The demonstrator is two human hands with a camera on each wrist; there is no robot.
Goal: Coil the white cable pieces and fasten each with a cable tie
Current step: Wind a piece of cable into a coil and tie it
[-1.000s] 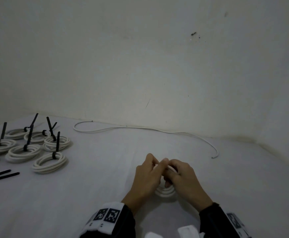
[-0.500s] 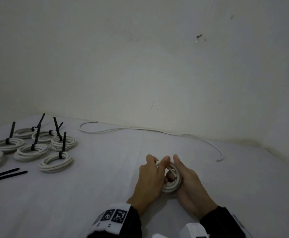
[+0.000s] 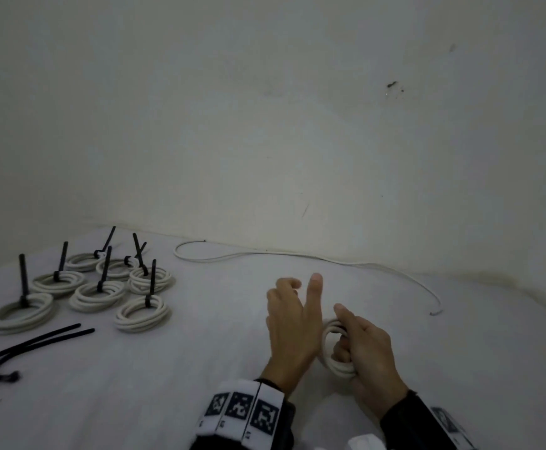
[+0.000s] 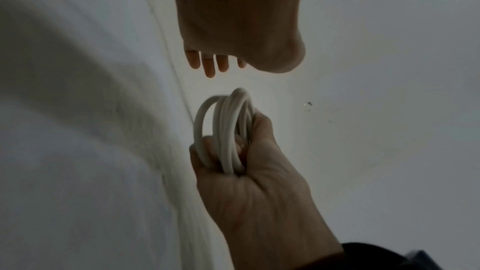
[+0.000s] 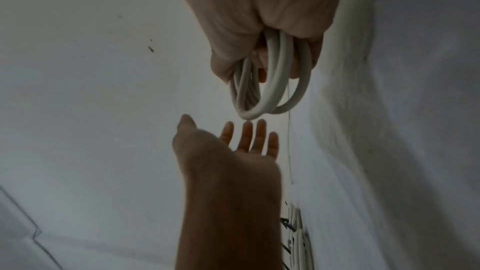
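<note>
My right hand (image 3: 369, 352) grips a small untied coil of white cable (image 3: 330, 352), held upright just above the white surface. The loops stick out of the fist in both wrist views: coil (image 4: 226, 130), right hand (image 4: 249, 182), and coil (image 5: 272, 89), right hand (image 5: 259, 7). My left hand (image 3: 292, 323) is just left of the coil, apart from it, with straight fingers and nothing in it. It also appears in the wrist views (image 4: 215, 65) (image 5: 246, 145). No cable tie is on this coil.
Several coils fastened with black ties (image 3: 96, 293) lie grouped at the far left. Two loose black cable ties (image 3: 34, 344) lie in front of them. A long uncoiled white cable (image 3: 297, 254) runs along the foot of the wall (image 3: 297, 141).
Both hands were holding the coil together. My left hand has let go and opened, drawing slightly left, while the right hand keeps the coil.
</note>
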